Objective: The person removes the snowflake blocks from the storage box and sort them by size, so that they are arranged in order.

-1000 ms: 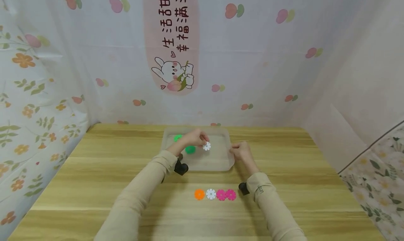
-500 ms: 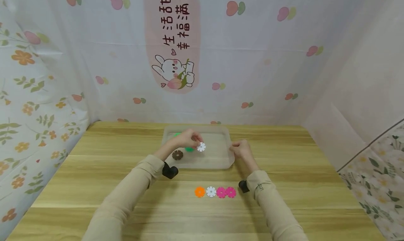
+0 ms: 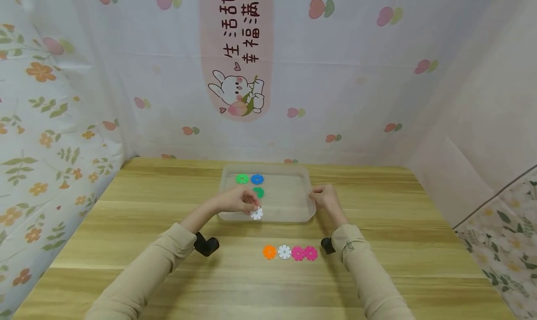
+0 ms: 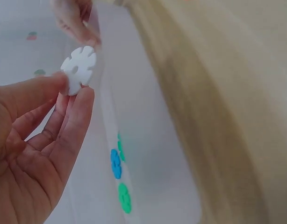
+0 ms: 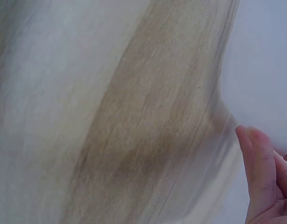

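A wood-grain table (image 3: 163, 189) is enclosed on three sides, booth-like, by printed cloths (image 3: 356, 78); whether home or studio cannot be told.

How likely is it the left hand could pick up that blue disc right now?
Probably not yet: the left hand pinches a white disc, so it looks occupied. The blue disc lies uncovered in the tray, so the way there seems free otherwise.

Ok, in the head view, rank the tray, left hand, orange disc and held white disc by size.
1. Tray
2. Left hand
3. Orange disc and held white disc: too alike to rank.
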`<state>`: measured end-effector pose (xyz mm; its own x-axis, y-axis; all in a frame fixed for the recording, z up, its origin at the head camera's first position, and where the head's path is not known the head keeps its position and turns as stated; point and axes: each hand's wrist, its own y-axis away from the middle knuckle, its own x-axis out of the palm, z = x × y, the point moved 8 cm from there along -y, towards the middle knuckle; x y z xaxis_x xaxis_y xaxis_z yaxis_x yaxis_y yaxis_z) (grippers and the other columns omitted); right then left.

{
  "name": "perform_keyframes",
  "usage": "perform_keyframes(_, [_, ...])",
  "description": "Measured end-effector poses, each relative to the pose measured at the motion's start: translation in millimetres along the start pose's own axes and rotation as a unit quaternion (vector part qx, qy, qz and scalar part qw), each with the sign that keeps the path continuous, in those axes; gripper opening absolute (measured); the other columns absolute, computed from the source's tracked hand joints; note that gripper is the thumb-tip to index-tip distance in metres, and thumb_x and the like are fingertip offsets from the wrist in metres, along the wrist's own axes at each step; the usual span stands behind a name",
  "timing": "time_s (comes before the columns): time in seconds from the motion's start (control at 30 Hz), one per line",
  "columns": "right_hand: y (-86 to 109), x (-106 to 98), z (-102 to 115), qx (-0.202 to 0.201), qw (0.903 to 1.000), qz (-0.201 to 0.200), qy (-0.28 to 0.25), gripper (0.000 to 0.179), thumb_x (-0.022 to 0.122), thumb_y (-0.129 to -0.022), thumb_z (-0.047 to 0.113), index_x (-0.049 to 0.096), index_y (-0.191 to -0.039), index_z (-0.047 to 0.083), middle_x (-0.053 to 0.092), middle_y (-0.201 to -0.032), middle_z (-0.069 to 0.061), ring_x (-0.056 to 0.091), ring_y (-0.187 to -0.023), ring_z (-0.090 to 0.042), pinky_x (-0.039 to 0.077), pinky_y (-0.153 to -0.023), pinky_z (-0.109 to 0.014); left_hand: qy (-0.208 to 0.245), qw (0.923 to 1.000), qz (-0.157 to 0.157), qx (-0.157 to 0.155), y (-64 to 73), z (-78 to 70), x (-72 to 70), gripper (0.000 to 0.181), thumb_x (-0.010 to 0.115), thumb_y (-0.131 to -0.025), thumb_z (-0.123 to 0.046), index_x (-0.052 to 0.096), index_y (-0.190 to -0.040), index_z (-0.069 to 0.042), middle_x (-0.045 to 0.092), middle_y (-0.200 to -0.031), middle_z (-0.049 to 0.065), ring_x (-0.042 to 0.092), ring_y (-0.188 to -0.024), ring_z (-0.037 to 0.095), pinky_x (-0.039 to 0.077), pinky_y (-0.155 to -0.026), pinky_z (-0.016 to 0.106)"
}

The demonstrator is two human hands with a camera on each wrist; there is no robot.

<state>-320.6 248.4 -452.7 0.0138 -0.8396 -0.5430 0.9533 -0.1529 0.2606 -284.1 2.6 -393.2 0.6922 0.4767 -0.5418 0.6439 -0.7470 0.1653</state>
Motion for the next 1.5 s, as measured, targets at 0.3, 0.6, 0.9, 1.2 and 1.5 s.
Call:
perform_keyframes(0.3, [8.7,-6.0,8.0,0.015,0.9996,-0.01,0.023,0.028,0.058,-0.083,0.002,0.061,-0.108,-0.011,0.061,-0.107,-0.03,0.067,-0.079,-0.032,0.056,-0.062,-0.032,-0.027,0.9968,0.075,0.008,16.1,7.0,39.7,0.011,0.062,-0.084,-0.006,0.066,-0.089,0.002,0.067,-0.081,0.011,0.059,-0.067,0.008,0.052,-0.062,0.022])
perform_keyframes(0.6, [4.2,-8.0,6.8,0.011,0.9998,-0.013,0.009,0.03,0.057,-0.083,0.001,0.059,-0.109,-0.013,0.06,-0.107,-0.031,0.068,-0.07,-0.026,0.055,-0.058,-0.028,0.008,0.997,0.072,-0.024,17.6,22.3,62.8,0.011,0.064,-0.082,-0.004,0.067,-0.087,0.005,0.069,-0.077,0.015,0.056,-0.061,0.003,0.053,-0.058,0.021])
perform_keyframes(0.9, [8.6,-6.3,8.3,0.009,0.9998,-0.013,0.012,0.029,0.057,-0.083,0.001,0.06,-0.109,-0.013,0.06,-0.108,-0.032,0.067,-0.068,-0.023,0.055,-0.056,-0.027,0.008,0.9976,0.063,-0.029,20.1,21.5,69.0,0.011,0.061,-0.084,-0.003,0.065,-0.09,0.005,0.068,-0.081,0.013,0.057,-0.066,0.005,0.052,-0.059,0.019])
perform_keyframes(1.2, [8.7,-4.2,9.0,0.01,0.9999,-0.01,0.007,0.029,0.056,-0.084,0.002,0.06,-0.109,-0.013,0.06,-0.107,-0.031,0.064,-0.061,-0.015,0.055,-0.056,-0.026,-0.016,0.9993,0.033,-0.004,25.3,13.7,45.7,0.02,0.057,-0.087,-0.009,0.061,-0.102,0.004,0.066,-0.094,0.013,0.061,-0.084,0.015,0.05,-0.072,0.022])
perform_keyframes(1.5, [9.3,-3.5,10.7,0.009,0.9999,-0.008,-0.001,0.029,0.056,-0.084,0.001,0.06,-0.108,-0.013,0.061,-0.107,-0.031,0.066,-0.064,-0.019,0.055,-0.056,-0.026,0.025,0.9937,-0.107,-0.019,18.8,18.1,-19.9,0.03,0.052,-0.09,-0.007,0.052,-0.114,0.012,0.058,-0.108,0.027,0.058,-0.097,0.034,0.051,-0.083,0.036])
